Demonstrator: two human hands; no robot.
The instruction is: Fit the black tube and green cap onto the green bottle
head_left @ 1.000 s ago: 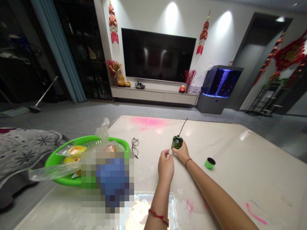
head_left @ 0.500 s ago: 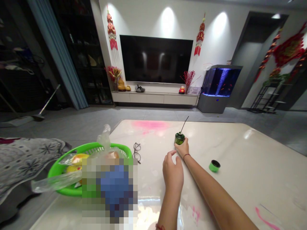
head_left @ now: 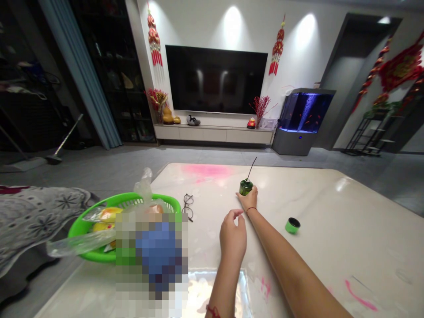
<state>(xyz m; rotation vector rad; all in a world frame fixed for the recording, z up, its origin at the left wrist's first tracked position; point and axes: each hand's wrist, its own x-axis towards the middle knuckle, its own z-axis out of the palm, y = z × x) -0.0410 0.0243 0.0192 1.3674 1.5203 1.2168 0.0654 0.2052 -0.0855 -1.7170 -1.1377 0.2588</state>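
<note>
The head camera looks down a long pale stone-topped table (head_left: 314, 198) with both forearms reaching in from below. The right hand (head_left: 247, 198) lies palm down, its fingers against the lower side of a small dark green bottle (head_left: 245, 187). The bottle stands upright on the table, and a thin black stick (head_left: 251, 168) rises at a slight tilt from its top. The fingers touch it, but whether they are closing on it cannot be told from this angle. The left hand (head_left: 232, 234) hangs just behind and apart from the right, its fingers loosely curled and holding nothing.

The bottle looks stiff and perhaps glass, so it may be fairly heavy for its size, slippery and breakable. The surest hold seems to be around its body, since the stick looks too thin to bear any load. A short green cap (head_left: 293, 225) stands well to the right, open end up.

There is open tabletop ahead of and to the right of the bottle. To the left lie a pair of glasses (head_left: 187, 207) and a bright green basket (head_left: 96, 256) holding a plastic bag (head_left: 144, 185) and yellow fruit (head_left: 109, 214). A pixelated patch hides the basket's near part and the table beside it.
</note>
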